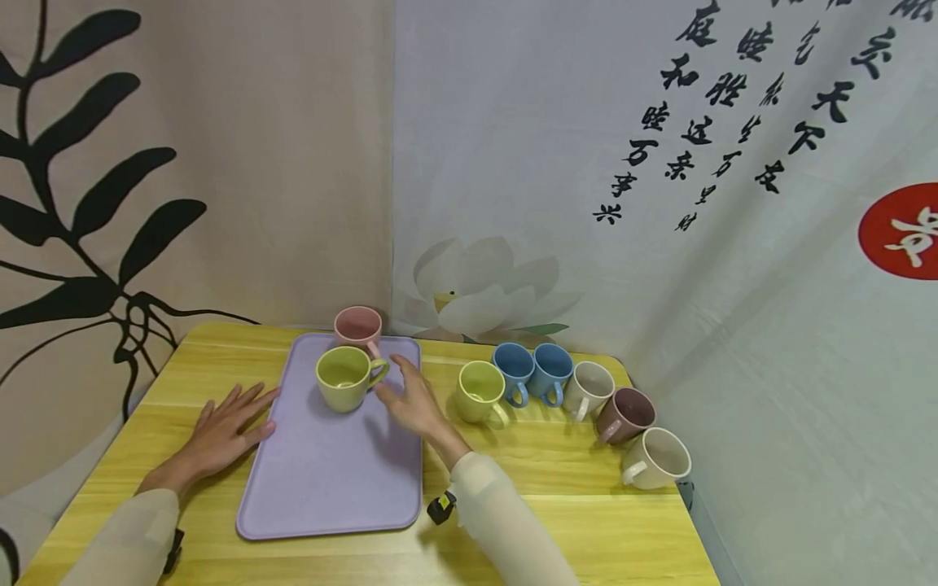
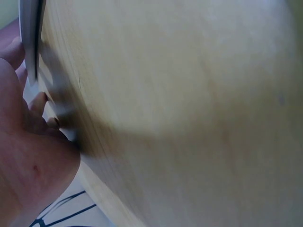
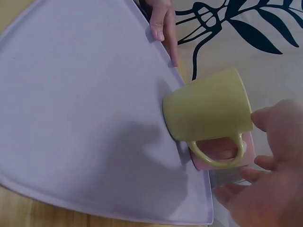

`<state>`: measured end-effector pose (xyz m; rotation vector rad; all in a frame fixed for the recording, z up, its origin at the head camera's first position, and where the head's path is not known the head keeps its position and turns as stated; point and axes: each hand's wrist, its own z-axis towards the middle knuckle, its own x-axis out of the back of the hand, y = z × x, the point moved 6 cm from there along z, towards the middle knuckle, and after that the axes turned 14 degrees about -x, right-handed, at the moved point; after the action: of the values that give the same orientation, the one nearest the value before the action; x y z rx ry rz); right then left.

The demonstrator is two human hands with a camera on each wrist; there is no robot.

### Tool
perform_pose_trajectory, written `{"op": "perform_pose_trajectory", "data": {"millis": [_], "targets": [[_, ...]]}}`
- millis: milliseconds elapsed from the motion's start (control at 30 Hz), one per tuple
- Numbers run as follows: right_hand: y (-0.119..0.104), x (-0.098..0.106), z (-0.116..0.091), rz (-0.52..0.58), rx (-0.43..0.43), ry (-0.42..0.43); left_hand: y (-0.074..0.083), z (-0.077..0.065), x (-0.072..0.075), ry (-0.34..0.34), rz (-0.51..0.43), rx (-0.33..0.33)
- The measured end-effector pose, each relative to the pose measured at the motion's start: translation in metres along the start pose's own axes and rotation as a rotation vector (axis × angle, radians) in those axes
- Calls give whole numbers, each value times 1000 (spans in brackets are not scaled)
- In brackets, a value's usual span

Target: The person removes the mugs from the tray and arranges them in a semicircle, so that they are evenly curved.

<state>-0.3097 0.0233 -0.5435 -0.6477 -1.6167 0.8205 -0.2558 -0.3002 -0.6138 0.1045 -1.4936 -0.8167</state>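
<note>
A yellow-green mug (image 1: 343, 381) stands upright on the lavender tray (image 1: 330, 488), its handle pointing right. Close behind it, at the tray's far end, is a pink mug (image 1: 358, 325). My right hand (image 1: 414, 400) is beside the yellow-green mug's handle, fingers apart and loosely bent, holding nothing. In the right wrist view the thumb (image 3: 266, 118) lies very near the mug's rim; whether it touches cannot be told. My left hand (image 1: 223, 435) lies at the tray's left edge with fingers spread, fingertips touching the rim. The left wrist view shows that hand (image 2: 28, 137) beside the raised rim.
Right of the tray, a second yellow-green mug (image 1: 480, 391), two blue mugs (image 1: 515, 368), a white mug (image 1: 590, 387), a dark mauve mug (image 1: 625, 415) and a cream mug (image 1: 656, 458) stand in a curved row on the wooden table (image 1: 557, 521). A printed curtain (image 1: 498, 163) hangs behind.
</note>
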Motion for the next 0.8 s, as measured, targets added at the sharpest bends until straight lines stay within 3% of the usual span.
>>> {"op": "perform_pose_trajectory", "data": {"millis": [400, 800], "targets": [[-3, -15, 11, -37, 19, -56, 3, -1, 1, 0, -11, 4], [-8, -16, 14, -78, 88, -20, 2, -1, 1, 1, -14, 3]]}}
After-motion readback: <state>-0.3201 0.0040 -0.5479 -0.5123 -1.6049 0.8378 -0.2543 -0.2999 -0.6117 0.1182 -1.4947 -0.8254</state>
